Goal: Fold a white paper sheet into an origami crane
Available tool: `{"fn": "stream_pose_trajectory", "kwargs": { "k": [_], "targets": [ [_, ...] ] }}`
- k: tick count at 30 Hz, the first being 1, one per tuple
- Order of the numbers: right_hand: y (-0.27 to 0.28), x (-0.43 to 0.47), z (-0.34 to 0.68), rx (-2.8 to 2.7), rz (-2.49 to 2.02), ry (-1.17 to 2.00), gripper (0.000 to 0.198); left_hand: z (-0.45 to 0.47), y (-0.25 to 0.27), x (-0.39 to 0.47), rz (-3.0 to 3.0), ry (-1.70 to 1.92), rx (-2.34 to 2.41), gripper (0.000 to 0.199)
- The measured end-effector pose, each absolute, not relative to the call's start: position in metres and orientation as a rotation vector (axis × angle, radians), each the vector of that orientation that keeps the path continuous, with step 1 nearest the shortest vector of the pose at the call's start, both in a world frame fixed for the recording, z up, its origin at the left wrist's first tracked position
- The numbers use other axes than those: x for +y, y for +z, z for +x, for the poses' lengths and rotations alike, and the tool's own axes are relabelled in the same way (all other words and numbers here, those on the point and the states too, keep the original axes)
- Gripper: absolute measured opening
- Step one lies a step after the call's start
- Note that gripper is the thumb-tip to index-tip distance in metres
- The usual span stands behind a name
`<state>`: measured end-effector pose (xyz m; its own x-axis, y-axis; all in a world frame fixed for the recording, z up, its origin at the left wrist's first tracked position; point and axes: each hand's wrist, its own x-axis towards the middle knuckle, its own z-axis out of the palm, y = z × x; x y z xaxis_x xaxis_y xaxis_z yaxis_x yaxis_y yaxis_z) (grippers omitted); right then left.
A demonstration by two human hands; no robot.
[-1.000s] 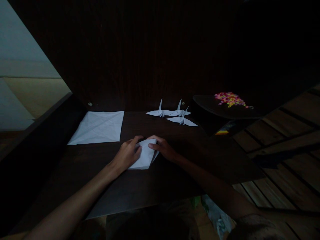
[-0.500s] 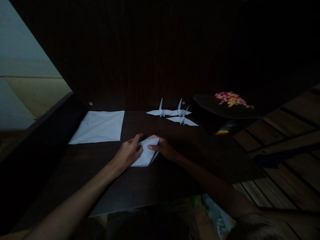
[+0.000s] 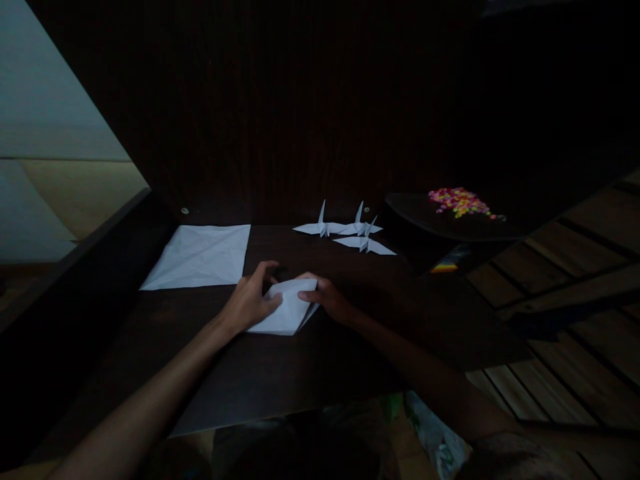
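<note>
A partly folded white sheet of paper (image 3: 285, 310) stands slightly tilted on the dark table between my hands, its layers parted at the lower right edge. My right hand (image 3: 327, 297) pinches its upper right corner, thumb in front and fingers behind. At the left side of the paper, my left hand (image 3: 253, 297) has its thumb on the front face. Its index finger is lifted and bent above the edge, and the other fingers are partly hidden behind the sheet.
Several white paper cranes (image 3: 363, 230) sit by the back panel. A creased white paper square (image 3: 203, 257) lies at the left. On a dark corner shelf (image 3: 415, 217) at the right is a pile of small colourful pieces (image 3: 460, 202). A raised side board (image 3: 75, 253) borders the left.
My left hand has shifted slightly left along the paper and its index finger has lifted, uncovering more of the front face. My right hand keeps its pinch.
</note>
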<state>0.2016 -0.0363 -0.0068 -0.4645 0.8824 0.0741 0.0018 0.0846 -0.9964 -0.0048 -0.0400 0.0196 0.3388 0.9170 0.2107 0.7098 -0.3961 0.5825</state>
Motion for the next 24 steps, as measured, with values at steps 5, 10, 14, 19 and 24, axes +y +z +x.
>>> {"fn": "stream_pose_trajectory", "kwargs": {
  "k": [5, 10, 14, 19, 24],
  "targets": [
    [-0.004, -0.038, 0.201, -1.607, -0.93, 1.478, 0.033, -0.012, 0.029, -0.039, 2.268, 0.78, 1.28, 0.052],
    [-0.003, -0.036, 0.201, -1.618, -0.934, 1.459, 0.031, -0.013, 0.04, -0.047, 2.383, 1.047, 1.158, 0.018],
    [0.0, -0.036, 0.202, -1.623, -0.936, 1.431, 0.032, -0.011, 0.043, -0.054, 2.401, 0.744, 0.874, 0.014],
    [0.001, -0.036, 0.203, -1.633, -0.919, 1.383, 0.029, -0.006, 0.039, -0.058, 2.376, 0.488, 0.755, 0.036],
    [-0.005, -0.032, 0.205, -1.612, -0.884, 1.382, 0.034, -0.002, 0.031, -0.058, 2.351, 0.45, 0.714, 0.027]
  ]
}}
